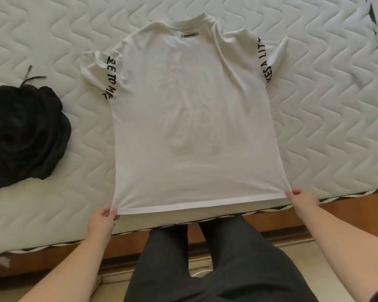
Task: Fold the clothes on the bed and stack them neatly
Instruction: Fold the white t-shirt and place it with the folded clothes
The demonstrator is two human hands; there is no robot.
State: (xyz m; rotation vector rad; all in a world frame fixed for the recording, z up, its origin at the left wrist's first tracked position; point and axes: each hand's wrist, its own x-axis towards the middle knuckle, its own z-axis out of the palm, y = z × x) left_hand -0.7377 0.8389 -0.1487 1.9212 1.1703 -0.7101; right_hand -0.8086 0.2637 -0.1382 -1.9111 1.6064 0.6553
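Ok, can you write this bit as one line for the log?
step: laying shirt flat | left hand: pinches hem corner | right hand: pinches other corner | white shirt: spread, unfolded | dark clothes: heaped beside it

The white T-shirt (194,118) reads "E TO ME" on one sleeve, "KES A LIT" on the other; its neck label is illegible.

Soft, even light, faint shadows, a slightly blurred picture, and edges that seem bowed by the wide lens.
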